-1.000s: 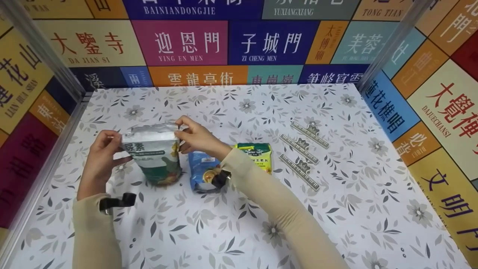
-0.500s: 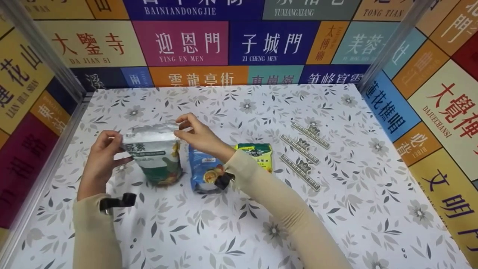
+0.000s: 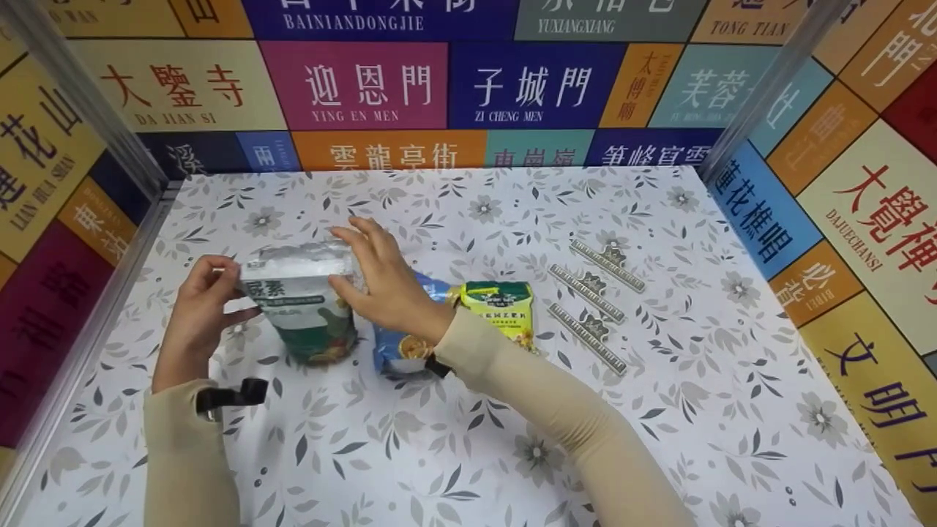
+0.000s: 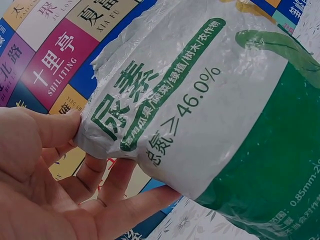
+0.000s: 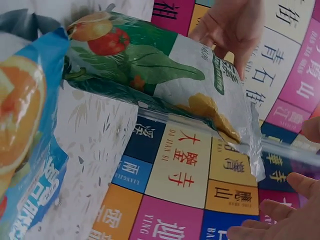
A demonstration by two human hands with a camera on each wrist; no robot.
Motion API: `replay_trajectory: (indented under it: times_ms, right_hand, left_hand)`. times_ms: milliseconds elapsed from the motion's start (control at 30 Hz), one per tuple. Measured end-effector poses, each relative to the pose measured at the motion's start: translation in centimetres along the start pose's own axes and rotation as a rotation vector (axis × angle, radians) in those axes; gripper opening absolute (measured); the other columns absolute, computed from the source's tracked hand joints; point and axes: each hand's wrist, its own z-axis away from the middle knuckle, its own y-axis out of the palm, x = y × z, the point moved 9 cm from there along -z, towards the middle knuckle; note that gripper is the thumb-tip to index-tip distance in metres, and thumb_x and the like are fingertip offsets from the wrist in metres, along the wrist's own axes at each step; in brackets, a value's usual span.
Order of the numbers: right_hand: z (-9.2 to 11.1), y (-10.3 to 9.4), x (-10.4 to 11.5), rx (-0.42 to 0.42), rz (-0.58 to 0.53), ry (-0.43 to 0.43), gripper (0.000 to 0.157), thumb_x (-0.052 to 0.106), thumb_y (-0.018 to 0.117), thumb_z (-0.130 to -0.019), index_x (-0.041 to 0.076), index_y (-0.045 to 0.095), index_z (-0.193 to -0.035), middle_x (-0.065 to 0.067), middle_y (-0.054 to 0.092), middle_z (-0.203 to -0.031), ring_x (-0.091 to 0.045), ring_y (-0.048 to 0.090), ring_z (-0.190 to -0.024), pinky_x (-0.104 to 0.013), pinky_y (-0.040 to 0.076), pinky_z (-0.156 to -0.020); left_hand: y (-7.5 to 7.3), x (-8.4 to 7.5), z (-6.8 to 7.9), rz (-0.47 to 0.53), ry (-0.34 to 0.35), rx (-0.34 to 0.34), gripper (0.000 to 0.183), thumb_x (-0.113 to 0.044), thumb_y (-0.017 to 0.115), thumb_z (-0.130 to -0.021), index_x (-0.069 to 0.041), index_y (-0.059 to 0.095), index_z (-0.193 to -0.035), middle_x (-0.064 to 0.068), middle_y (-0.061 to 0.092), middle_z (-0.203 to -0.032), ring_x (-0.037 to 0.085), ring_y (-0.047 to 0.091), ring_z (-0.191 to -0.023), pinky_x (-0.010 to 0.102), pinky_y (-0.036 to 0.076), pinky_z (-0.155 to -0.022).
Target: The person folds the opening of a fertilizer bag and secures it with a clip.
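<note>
A silver-and-green urea fertilizer bag [image 3: 311, 315] stands upright at the table's left side, its crinkled silver top uppermost. My left hand [image 3: 199, 311] pinches its upper left edge between thumb and fingers, as the left wrist view shows with the hand [image 4: 65, 175] close up. Beside the bag's upper right edge is my right hand [image 3: 392, 282], fingers spread. In the right wrist view a gap separates those fingers [image 5: 290, 215] from the bag's top. Partly behind the right hand lies a blue bag [image 3: 388, 351] with orange fruit pictures.
Right of the blue bag lies a yellow-and-green bag [image 3: 499, 311]. Three long metal clips with a piano-key pattern lie further right, the middle clip [image 3: 587, 293] among them. Printed panels [image 3: 351, 84] wall in the flowered tabletop [image 3: 410, 468].
My right hand has let go of the bag's upper right edge and spread its fingers beside it. The left hand keeps its grip in the same place.
</note>
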Motion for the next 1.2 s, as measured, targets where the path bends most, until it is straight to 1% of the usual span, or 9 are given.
replay_trajectory:
  times_ms: [133,233,433,567,733,833,967,1067,1200]
  right_hand:
    - [0.4,0.6,1.0,-0.005,0.141,-0.072,0.059,0.03,0.055,-0.103,0.008,0.032,-0.152,-0.02,0.016,-0.16,-0.033,0.005,-0.151,-0.042,0.005,-0.121]
    - [0.7,1.2,1.6,0.004,0.228,-0.108,0.059,0.031,0.054,-0.103,0.008,0.031,-0.152,-0.021,0.014,-0.161,-0.035,0.001,-0.151,-0.045,0.0,-0.121]
    - [1.2,2.5,2.1,0.018,0.356,-0.165,0.06,0.035,0.052,-0.104,0.01,0.03,-0.154,-0.021,0.012,-0.162,-0.04,0.0,-0.15,-0.054,0.0,-0.119]
    - [1.4,3.3,2.3,0.036,0.447,-0.197,0.061,0.035,0.053,-0.103,0.009,0.03,-0.154,-0.023,0.011,-0.161,-0.042,0.002,-0.149,-0.054,0.0,-0.119]
    - [1.4,4.4,2.5,0.077,0.651,-0.226,0.063,0.04,0.048,-0.104,0.01,0.027,-0.155,-0.023,0.009,-0.162,-0.041,0.002,-0.149,-0.051,0.0,-0.12]
    - [1.5,5.0,2.4,0.099,0.783,-0.237,0.066,0.044,0.046,-0.104,0.011,0.024,-0.157,-0.022,0.009,-0.163,-0.041,0.002,-0.15,-0.051,0.001,-0.12]
    - [1.4,5.8,1.9,0.12,0.913,-0.237,0.069,0.047,0.045,-0.103,0.013,0.021,-0.158,-0.02,0.008,-0.163,-0.04,0.002,-0.15,-0.051,0.001,-0.12]
    - [1.3,6.3,1.3,0.147,0.967,-0.222,0.071,0.048,0.042,-0.104,0.012,0.018,-0.159,-0.02,0.006,-0.164,-0.04,0.001,-0.15,-0.05,0.0,-0.12]
    - [1.1,6.8,0.5,0.193,0.99,-0.187,0.071,0.048,0.038,-0.105,0.01,0.013,-0.159,-0.02,0.002,-0.164,-0.04,-0.002,-0.15,-0.048,-0.001,-0.12]
  left_hand:
    - [0.1,-0.1,0.1,0.012,0.008,0.016,0.006,-0.023,0.056,-0.102,-0.018,0.057,-0.101,0.0,0.053,-0.097,0.011,0.062,-0.084,0.029,0.058,-0.068]
    - [0.1,-0.1,0.1,0.017,0.006,0.012,0.006,-0.024,0.057,-0.102,-0.018,0.057,-0.1,0.0,0.053,-0.096,0.011,0.062,-0.083,0.029,0.058,-0.068]
    - [0.0,0.0,0.1,0.017,0.002,-0.007,0.008,-0.026,0.058,-0.101,-0.019,0.057,-0.098,-0.001,0.054,-0.095,0.01,0.062,-0.082,0.029,0.058,-0.067]
    - [-0.1,0.1,0.0,0.021,-0.001,-0.017,0.007,-0.025,0.058,-0.101,-0.019,0.057,-0.098,0.0,0.054,-0.094,0.01,0.063,-0.081,0.029,0.058,-0.066]
    - [-0.3,0.3,-0.2,0.011,-0.018,-0.034,0.006,-0.024,0.057,-0.102,-0.02,0.057,-0.098,-0.001,0.054,-0.094,0.01,0.062,-0.081,0.029,0.059,-0.066]
    - [-0.4,0.3,-0.2,0.006,-0.026,-0.036,0.005,-0.024,0.056,-0.102,-0.02,0.057,-0.099,-0.001,0.054,-0.094,0.01,0.062,-0.081,0.029,0.058,-0.065]
    - [-0.3,0.2,-0.2,-0.015,-0.007,-0.041,0.006,-0.023,0.056,-0.102,-0.021,0.058,-0.097,-0.001,0.054,-0.093,0.01,0.063,-0.08,0.029,0.058,-0.064]
    - [-0.3,0.1,-0.1,-0.03,0.013,-0.042,0.006,-0.023,0.056,-0.102,-0.022,0.058,-0.097,-0.001,0.054,-0.093,0.01,0.063,-0.08,0.028,0.058,-0.065]
    - [-0.1,0.0,0.0,-0.025,0.019,-0.025,0.007,-0.025,0.057,-0.102,-0.019,0.057,-0.099,0.0,0.054,-0.094,0.01,0.063,-0.082,0.028,0.058,-0.066]
